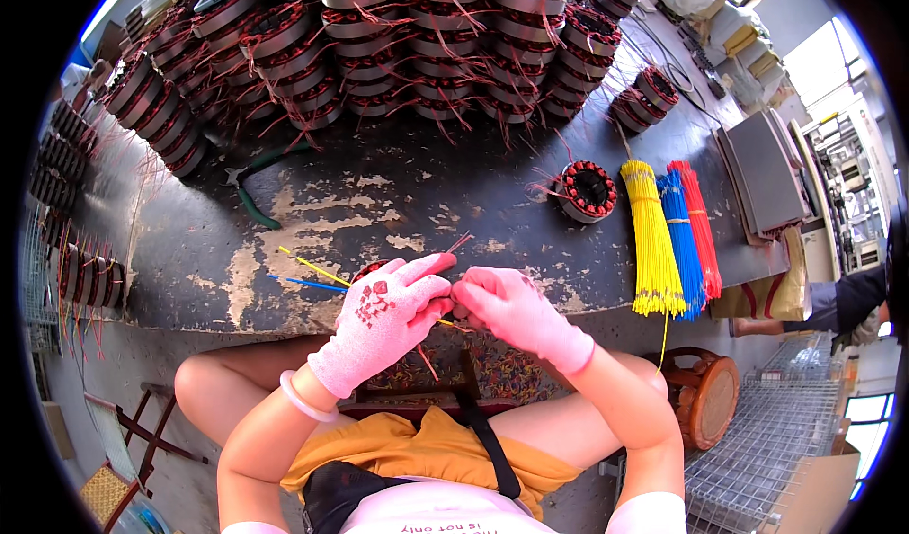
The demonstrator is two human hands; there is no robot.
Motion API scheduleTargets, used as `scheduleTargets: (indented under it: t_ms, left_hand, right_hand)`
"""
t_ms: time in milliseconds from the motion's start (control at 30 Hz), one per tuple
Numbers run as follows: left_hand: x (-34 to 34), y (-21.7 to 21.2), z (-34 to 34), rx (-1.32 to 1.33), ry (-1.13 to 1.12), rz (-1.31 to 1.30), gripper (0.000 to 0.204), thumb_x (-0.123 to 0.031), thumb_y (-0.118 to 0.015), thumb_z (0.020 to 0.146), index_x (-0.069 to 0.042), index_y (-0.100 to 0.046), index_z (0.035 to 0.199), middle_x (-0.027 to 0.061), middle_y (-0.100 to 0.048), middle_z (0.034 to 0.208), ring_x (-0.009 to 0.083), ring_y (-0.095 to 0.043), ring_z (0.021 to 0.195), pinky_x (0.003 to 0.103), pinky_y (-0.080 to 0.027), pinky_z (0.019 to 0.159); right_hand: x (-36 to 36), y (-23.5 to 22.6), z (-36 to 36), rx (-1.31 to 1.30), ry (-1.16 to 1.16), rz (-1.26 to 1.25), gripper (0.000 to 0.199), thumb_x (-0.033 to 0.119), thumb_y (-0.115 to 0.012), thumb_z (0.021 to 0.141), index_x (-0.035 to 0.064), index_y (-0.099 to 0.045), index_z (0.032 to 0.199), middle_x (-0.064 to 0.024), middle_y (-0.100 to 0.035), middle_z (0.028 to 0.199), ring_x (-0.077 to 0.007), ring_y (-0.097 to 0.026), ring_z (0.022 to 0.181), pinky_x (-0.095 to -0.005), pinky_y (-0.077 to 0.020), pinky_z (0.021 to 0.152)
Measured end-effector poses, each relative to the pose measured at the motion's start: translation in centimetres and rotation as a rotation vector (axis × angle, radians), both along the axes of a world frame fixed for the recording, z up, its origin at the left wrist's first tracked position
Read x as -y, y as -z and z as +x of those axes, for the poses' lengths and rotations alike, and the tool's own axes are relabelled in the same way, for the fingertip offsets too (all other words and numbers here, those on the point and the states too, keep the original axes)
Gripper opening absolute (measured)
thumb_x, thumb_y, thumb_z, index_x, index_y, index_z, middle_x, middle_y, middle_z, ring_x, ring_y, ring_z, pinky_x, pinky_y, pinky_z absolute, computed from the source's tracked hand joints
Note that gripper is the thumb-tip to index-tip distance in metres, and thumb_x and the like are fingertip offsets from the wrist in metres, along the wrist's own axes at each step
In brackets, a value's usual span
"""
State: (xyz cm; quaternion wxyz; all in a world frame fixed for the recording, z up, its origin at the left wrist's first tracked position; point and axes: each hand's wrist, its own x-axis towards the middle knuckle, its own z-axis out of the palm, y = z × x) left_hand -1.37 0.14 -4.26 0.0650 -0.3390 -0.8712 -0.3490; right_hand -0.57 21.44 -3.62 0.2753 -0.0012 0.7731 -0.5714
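Note:
My left hand [379, 318], in a pink patterned glove, is closed around a stator at the table's near edge. Only a bit of the stator's red-and-black winding [371, 268] shows above the glove. A yellow wire [314, 265] and a blue wire [311, 283] stick out to the left from beneath that hand. Close beside it, my right hand [519, 312], also gloved in pink, has its fingers pinched together against thin wires. The left fingers almost meet the right ones there, and the wire ends between them are mostly hidden. Thin reddish leads [460, 242] poke up above the fingertips.
Stacks of wound stators [445, 37] line the table's far side. Green-handled pliers [254, 193] lie at the left. One stator [586, 191] stands right of centre, beside bundles of yellow [653, 240], blue [680, 240] and red wires [699, 231]. A wooden drum-shaped stool [705, 397] stands by my right knee.

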Motion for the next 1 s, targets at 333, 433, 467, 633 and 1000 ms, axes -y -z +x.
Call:
scheduleTargets:
  t_ms: [333, 433, 467, 633, 1000]
  left_hand:
    - [0.9, -0.3, 0.4, 0.042, 0.016, 0.003, 0.012, -0.011, -0.074, 0.084, -0.010, -0.069, 0.094, 0.0046, -0.071, 0.126, 0.0288, -0.068, 0.089, 0.042, -0.057, 0.077]
    - [0.8, -0.3, 0.5, 0.056, 0.001, 0.011, 0.012, -0.010, -0.073, 0.083, -0.010, -0.070, 0.095, 0.0063, -0.071, 0.126, 0.0306, -0.068, 0.092, 0.042, -0.056, 0.081]
    - [0.6, -0.5, 0.4, 0.081, -0.006, 0.015, 0.013, -0.008, -0.072, 0.082, -0.009, -0.071, 0.096, 0.0073, -0.071, 0.126, 0.0317, -0.068, 0.093, 0.042, -0.055, 0.084]
    - [0.6, -0.3, 0.2, 0.048, 0.014, 0.013, 0.013, -0.010, -0.073, 0.085, -0.010, -0.070, 0.098, 0.0056, -0.070, 0.126, 0.0298, -0.067, 0.090, 0.042, -0.057, 0.080]
    - [0.5, 0.0, 0.1, 0.028, 0.021, 0.023, 0.015, -0.010, -0.073, 0.084, -0.010, -0.070, 0.098, 0.0047, -0.070, 0.127, 0.0285, -0.067, 0.089, 0.042, -0.057, 0.078]
  right_hand:
    - [-4.1, 0.4, 4.8, -0.616, -0.133, 0.764, 0.025, 0.035, -0.076, 0.089, 0.0109, -0.071, 0.093, -0.0057, -0.068, 0.083, -0.0222, -0.067, 0.072, -0.0367, -0.0530, 0.066]
    - [-0.3, 0.0, 3.6, -1.234, -0.129, 0.846, 0.048, 0.031, -0.084, 0.074, 0.0170, -0.068, 0.118, 0.0005, -0.067, 0.108, -0.0197, -0.067, 0.088, -0.0368, -0.0530, 0.075]
    - [0.2, 0.3, 3.1, -1.268, -0.139, 0.840, 0.049, 0.028, -0.084, 0.074, 0.0163, -0.068, 0.119, 0.0009, -0.067, 0.111, -0.0189, -0.067, 0.088, -0.0360, -0.0529, 0.076]
    - [0.8, 2.7, 2.7, -0.764, -0.045, 0.419, 0.026, 0.018, -0.075, 0.089, 0.0068, -0.070, 0.112, -0.0018, -0.070, 0.092, -0.0150, -0.065, 0.078, -0.0304, -0.0510, 0.070]
    - [-0.2, 0.0, 1.4, -1.227, -0.328, 0.789, 0.030, 0.025, -0.082, 0.077, 0.0149, -0.069, 0.102, -0.0040, -0.061, 0.084, -0.0217, -0.064, 0.078, -0.0353, -0.0510, 0.067]
